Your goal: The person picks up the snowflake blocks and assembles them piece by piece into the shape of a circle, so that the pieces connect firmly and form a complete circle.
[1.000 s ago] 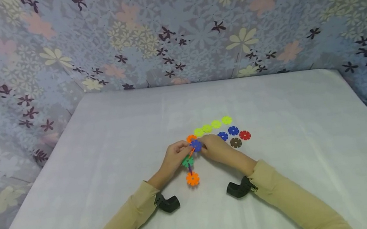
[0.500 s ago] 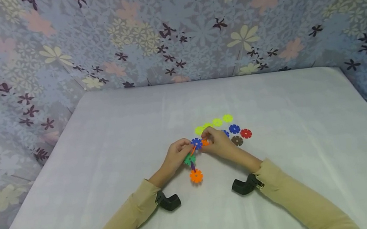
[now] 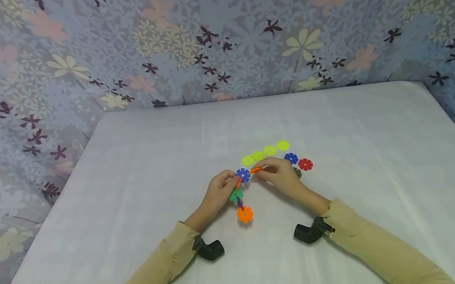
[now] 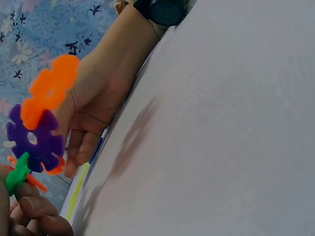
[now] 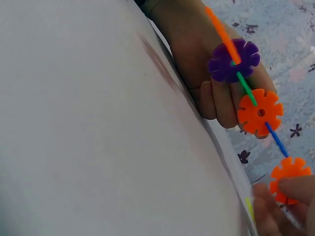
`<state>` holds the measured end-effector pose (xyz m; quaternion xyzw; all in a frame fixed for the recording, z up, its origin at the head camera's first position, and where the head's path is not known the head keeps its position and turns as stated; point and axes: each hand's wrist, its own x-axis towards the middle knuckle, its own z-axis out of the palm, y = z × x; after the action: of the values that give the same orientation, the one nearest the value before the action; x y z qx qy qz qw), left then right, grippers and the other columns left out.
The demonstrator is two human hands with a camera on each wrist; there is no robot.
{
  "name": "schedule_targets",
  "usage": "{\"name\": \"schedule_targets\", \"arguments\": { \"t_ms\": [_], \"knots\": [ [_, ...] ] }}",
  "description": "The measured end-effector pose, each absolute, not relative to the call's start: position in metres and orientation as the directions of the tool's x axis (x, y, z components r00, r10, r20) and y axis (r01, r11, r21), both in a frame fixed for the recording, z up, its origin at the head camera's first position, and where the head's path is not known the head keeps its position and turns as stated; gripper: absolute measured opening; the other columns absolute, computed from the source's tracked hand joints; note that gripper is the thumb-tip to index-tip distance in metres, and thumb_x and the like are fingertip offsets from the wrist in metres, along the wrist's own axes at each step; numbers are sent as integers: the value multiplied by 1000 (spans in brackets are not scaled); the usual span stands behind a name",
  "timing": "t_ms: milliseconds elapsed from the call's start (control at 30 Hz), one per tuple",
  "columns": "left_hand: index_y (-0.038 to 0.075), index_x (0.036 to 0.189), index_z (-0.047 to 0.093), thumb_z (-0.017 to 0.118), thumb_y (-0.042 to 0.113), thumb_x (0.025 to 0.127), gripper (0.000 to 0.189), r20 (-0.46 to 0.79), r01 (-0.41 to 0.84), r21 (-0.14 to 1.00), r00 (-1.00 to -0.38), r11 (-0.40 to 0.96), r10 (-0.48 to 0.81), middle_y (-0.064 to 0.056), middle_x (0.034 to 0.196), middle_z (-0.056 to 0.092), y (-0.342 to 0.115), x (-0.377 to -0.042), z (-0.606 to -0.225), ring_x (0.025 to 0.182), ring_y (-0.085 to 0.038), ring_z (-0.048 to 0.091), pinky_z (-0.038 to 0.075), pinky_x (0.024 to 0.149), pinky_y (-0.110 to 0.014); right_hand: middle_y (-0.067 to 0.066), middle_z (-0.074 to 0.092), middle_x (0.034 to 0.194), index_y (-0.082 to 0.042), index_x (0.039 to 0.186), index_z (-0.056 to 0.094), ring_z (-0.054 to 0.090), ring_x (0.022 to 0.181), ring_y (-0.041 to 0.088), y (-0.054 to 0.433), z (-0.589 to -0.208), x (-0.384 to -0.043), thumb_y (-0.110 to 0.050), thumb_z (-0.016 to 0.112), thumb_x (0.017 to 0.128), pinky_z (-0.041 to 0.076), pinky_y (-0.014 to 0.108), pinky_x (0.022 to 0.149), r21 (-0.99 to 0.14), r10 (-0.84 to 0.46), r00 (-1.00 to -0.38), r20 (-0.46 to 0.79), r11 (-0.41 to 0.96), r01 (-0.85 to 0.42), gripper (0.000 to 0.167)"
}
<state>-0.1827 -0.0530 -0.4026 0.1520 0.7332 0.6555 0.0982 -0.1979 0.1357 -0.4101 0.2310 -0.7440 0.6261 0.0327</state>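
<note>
My left hand (image 3: 220,191) grips a chain of notched interlocking discs near its blue disc (image 3: 243,175). Below that disc, the chain runs through an orange disc seen edge-on, a green disc (image 3: 236,195) and a purple disc (image 4: 35,138) to an orange disc (image 3: 245,214) at its lower end. With thumb and fingers, my right hand (image 3: 278,176) pinches another orange disc (image 5: 289,178) at the upper end. In the head view this disc is edge-on, its left tip at the blue disc's right edge; the right wrist view shows it facing the camera, partly covered by the thumb.
Several yellow-green discs (image 3: 270,150) lie in a slanting row on the white table (image 3: 159,156) beyond my hands. To the right lie a loose blue disc (image 3: 291,158), a red disc (image 3: 306,164) and a brown disc (image 3: 297,172), partly hidden by my right hand.
My right hand has shifted right, bringing the upper orange disc from behind the blue disc to its right side and turning it edge-on. The chain's lower end has swung slightly right and up.
</note>
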Motion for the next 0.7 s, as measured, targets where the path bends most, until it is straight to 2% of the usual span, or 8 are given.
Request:
{"name": "schedule_targets", "arguments": {
  "t_ms": [200, 367, 467, 700],
  "knots": [
    [-13, 86, 50, 44, -1, 92, 14, 72, 120, 986, -935, 116, 348, 4, 52, 43, -53, -182, -402, 45, -4, 36, 29, 46, -18, 24, 61, 87, 13, 89, 61, 59, 81, 37, 136, -410, -199, 16, 59, 77, 49, 26, 70, -913, -300, -884, 359, 85, -400, 12],
    [-14, 88, 50, 43, -1, 93, 15, 57, 104, 989, -922, 105, 383, 3, 53, 45, -54, -183, -403, 45, -5, 38, 29, 44, -18, 22, 61, 84, 13, 84, 61, 62, 78, 28, 136, -411, -199, 15, 62, 75, 49, 26, 71, -916, -321, -880, 349, 81, -393, 9],
    [-14, 87, 49, 43, -2, 92, 14, 82, 134, 986, -909, 100, 408, 3, 54, 44, -54, -185, -406, 46, -4, 36, 29, 45, -18, 19, 63, 82, 13, 82, 62, 62, 76, 24, 138, -413, -199, 14, 63, 75, 49, 26, 70, -914, -326, -876, 355, 77, -398, 8],
    [-8, 83, 51, 47, 3, 92, 15, 131, 194, 975, -896, 108, 424, 3, 54, 41, -57, -195, -431, 47, -6, 35, 29, 46, -19, 12, 65, 82, 7, 80, 65, 63, 74, 22, 142, -434, -209, 9, 67, 74, 49, 27, 65, -914, -362, -860, 359, 51, -403, 7]
  ]
}}
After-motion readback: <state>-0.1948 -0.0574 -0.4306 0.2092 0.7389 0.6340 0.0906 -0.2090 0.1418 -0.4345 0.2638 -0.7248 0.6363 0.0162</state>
